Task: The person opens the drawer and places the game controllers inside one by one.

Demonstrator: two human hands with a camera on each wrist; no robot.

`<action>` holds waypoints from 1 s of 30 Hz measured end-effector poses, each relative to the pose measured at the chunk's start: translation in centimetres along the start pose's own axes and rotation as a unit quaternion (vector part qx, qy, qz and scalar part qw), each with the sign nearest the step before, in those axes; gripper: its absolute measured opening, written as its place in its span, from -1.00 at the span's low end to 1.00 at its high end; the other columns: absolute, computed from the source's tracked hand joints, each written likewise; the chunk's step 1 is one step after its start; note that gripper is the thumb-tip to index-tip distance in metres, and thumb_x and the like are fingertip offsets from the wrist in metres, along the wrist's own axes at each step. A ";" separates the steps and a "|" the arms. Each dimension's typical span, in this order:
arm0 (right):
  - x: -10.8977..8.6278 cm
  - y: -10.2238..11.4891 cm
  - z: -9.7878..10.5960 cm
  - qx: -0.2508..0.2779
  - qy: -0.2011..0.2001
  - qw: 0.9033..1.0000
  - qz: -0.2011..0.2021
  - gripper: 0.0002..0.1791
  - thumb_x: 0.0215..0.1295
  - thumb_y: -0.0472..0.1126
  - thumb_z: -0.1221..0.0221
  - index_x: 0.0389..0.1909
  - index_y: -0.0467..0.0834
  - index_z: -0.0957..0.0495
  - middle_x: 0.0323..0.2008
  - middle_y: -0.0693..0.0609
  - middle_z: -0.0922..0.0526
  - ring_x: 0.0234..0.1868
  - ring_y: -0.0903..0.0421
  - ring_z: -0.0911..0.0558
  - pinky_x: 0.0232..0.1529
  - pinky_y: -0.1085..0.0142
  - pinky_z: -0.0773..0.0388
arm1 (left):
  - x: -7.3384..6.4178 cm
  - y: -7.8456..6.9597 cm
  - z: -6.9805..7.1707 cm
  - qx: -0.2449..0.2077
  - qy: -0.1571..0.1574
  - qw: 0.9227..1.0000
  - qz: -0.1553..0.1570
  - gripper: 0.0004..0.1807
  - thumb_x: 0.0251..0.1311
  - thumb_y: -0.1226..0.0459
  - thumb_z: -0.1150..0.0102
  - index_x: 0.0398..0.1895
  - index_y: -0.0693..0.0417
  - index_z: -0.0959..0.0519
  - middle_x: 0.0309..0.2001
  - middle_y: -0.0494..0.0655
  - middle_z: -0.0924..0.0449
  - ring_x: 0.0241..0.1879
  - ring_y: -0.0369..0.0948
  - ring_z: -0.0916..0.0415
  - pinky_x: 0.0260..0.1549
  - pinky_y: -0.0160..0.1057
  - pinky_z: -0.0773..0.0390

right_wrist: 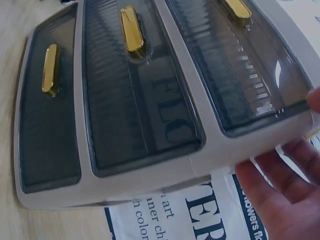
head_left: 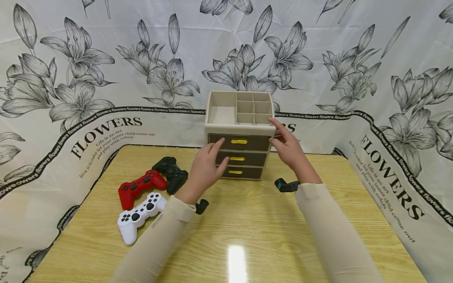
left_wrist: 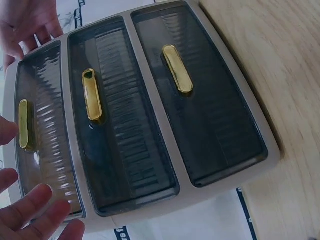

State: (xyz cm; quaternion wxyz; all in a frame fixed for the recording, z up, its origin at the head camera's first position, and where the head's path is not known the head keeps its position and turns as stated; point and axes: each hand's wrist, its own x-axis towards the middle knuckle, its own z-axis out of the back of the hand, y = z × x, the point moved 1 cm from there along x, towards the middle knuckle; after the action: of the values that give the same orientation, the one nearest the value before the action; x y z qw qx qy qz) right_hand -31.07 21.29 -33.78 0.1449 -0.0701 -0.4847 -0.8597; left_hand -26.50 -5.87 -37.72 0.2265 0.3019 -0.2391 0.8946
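Observation:
A small cream drawer organizer [head_left: 240,128] stands upright at the back of the table, its divided top tray uncovered. Three dark see-through drawers with gold handles [head_left: 239,142] fill its front, all pushed in. My left hand [head_left: 204,168] is at the front left of the organizer, fingers spread and loosely bent before the top drawer [left_wrist: 50,135]; whether the fingertips touch it I cannot tell. On the other side, my right hand [head_left: 289,150] rests against the upper right corner, thumb by the front edge and the other fingers [right_wrist: 272,175] along the side wall.
Left of the organizer, a black game controller [head_left: 171,173], a red one [head_left: 141,184] and a white one [head_left: 140,214] lie close together on the wooden table [head_left: 269,236]. A flower-printed cloth [head_left: 170,129] hangs behind and around the table.

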 end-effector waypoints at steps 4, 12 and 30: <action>0.1 -0.3 0.4 0.019 0.024 1.000 0.002 -0.34 0.48 -0.16 0.05 0.50 0.33 -0.01 0.21 -0.24 -0.39 0.24 -0.16 -0.45 0.25 -0.15 -0.35 | 0.5 -0.2 -0.2 -0.014 -0.003 1.000 -0.005 -0.38 0.29 0.12 -0.16 0.40 0.05 -0.31 0.02 0.12 -0.54 -0.01 0.03 -0.53 0.03 -0.01 -0.55; 0.0 -0.2 0.7 0.003 0.027 1.000 0.000 -0.38 0.48 -0.09 0.04 0.46 0.40 -0.05 0.17 -0.19 -0.41 0.19 -0.10 -0.49 0.22 -0.11 -0.38 | 1.7 -0.9 -0.8 -0.014 -0.025 1.000 -0.011 -0.51 0.27 0.19 -0.19 0.26 0.07 -0.44 -0.10 0.07 -0.58 -0.12 -0.03 -0.56 -0.09 -0.08 -0.59; 0.0 0.1 1.5 0.051 0.078 0.996 0.009 -0.34 0.51 -0.14 0.06 0.53 0.24 0.05 0.20 -0.28 -0.35 0.22 -0.14 -0.41 0.33 -0.14 -0.28 | 4.0 -2.4 -1.4 0.105 -0.090 0.985 -0.104 -0.81 0.18 0.38 -0.17 -0.15 0.07 -0.65 -0.27 -0.02 -0.56 -0.31 -0.07 -0.52 -0.38 -0.17 -0.56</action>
State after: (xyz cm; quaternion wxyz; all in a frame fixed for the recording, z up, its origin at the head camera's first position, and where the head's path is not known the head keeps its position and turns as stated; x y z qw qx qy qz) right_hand -31.09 22.57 -32.93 0.1936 0.0000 -0.5146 -0.8353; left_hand -28.63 -2.13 -35.41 0.2626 0.4268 -0.1310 0.8554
